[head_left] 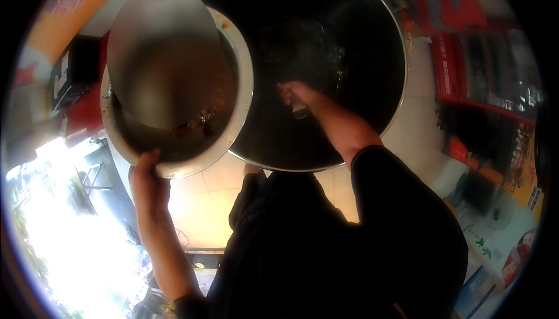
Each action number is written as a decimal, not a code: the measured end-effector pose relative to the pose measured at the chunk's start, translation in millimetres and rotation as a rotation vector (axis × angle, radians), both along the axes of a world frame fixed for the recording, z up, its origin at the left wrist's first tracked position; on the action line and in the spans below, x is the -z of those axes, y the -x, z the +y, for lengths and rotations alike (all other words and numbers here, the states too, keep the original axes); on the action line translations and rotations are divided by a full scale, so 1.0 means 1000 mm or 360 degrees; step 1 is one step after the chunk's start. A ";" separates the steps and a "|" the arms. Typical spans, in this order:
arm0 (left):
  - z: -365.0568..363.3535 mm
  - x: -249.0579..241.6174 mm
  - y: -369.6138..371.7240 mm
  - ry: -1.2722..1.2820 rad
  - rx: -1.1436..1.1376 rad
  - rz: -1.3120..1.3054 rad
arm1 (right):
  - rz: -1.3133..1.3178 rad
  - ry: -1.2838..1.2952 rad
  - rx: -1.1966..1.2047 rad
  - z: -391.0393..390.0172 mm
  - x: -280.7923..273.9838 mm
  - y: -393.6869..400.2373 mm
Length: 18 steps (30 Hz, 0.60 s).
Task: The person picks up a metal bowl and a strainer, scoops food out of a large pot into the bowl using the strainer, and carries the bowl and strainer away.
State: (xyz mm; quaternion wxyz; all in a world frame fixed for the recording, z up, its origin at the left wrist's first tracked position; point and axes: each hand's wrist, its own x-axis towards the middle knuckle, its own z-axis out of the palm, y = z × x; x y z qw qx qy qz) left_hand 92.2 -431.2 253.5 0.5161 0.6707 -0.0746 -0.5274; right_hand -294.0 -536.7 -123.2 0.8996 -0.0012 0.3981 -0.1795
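My left hand (pixel 150 182) grips the near rim of a wide metal basin (pixel 244 86), its thumb over the edge. Dark liquid with a few shiny brown bits shows in the basin's lower part; a blurred oval patch hides the rest. To the right is a large round dark pot (pixel 361 45) with a thin bright rim. Over its middle, my right hand (pixel 296 94) is closed around a short handle (pixel 300 110). What the handle belongs to cannot be made out against the dark pot.
Red shelving (pixel 445 68) with packaged items stands at the right. A black box (pixel 73 74) is at the far left. Tiled floor (pixel 201 208) shows below the basin, and bright light comes from the lower left.
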 end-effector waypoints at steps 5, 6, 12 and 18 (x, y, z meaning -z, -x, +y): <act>-0.002 -0.006 0.005 0.0034 0.0127 0.0055 | 0.0222 0.0208 0.0036 0.019 -0.067 0.024; -0.004 -0.004 0.003 0.0031 0.0150 0.0058 | 0.0289 0.0352 -0.0028 0.022 -0.077 0.027; -0.004 -0.008 0.000 0.0135 0.0279 0.0117 | 0.0273 0.0187 0.0126 0.045 -0.138 0.027; -0.007 -0.008 -0.007 0.0202 0.0417 0.0044 | 0.0382 0.0428 0.0189 0.081 -0.195 0.036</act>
